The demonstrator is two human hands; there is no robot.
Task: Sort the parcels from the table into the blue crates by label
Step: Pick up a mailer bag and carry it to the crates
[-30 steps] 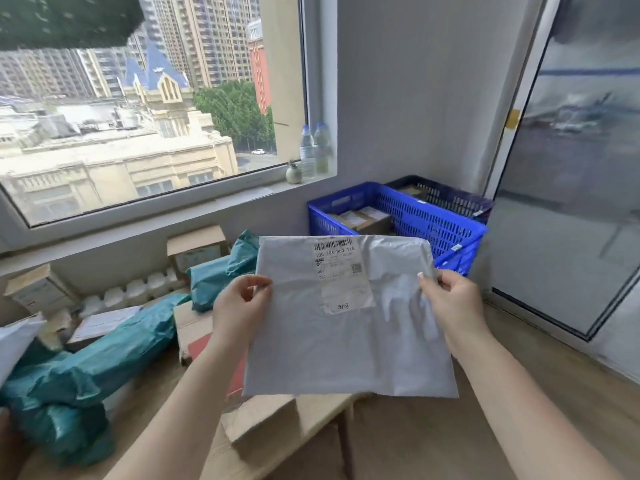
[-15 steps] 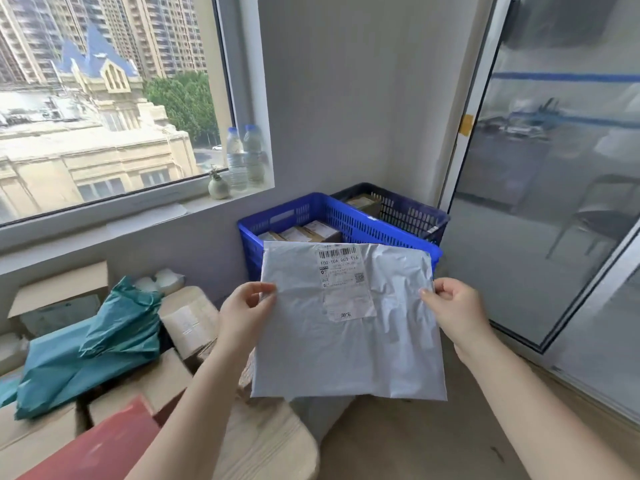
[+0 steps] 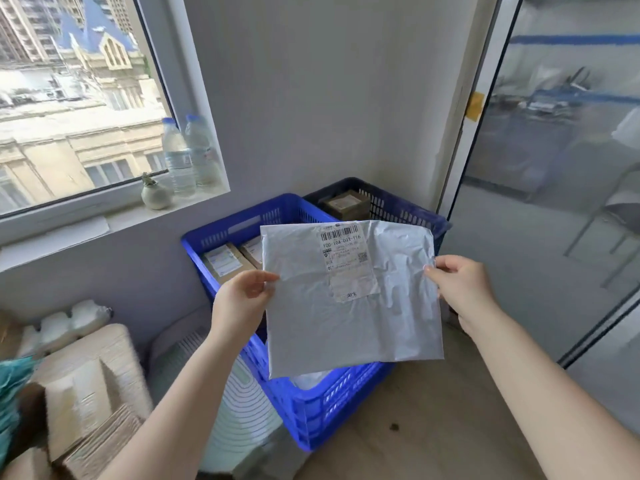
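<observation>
At the far left, cardboard boxes (image 3: 86, 393) crowd the table edge, blurred, so I cannot tell how steadily they sit; the left hand (image 3: 242, 303) pinches the left edge of the grey mailer (image 3: 353, 306), thumb in front, fingers behind; the mailer hangs upright, label (image 3: 348, 261) facing the camera, above the bright blue crate (image 3: 311, 410), which already holds small boxes; a darker crate (image 3: 398, 206) stands behind it in the corner; the right hand (image 3: 460, 289) pinches the right edge likewise. The likeliest slip is dropping into the nearer crate when the label belongs to the farther one; a limp bag could also drape over the shared rim. Wall and glass door (image 3: 554, 202) hem the corner; open floor lies to the right.
</observation>
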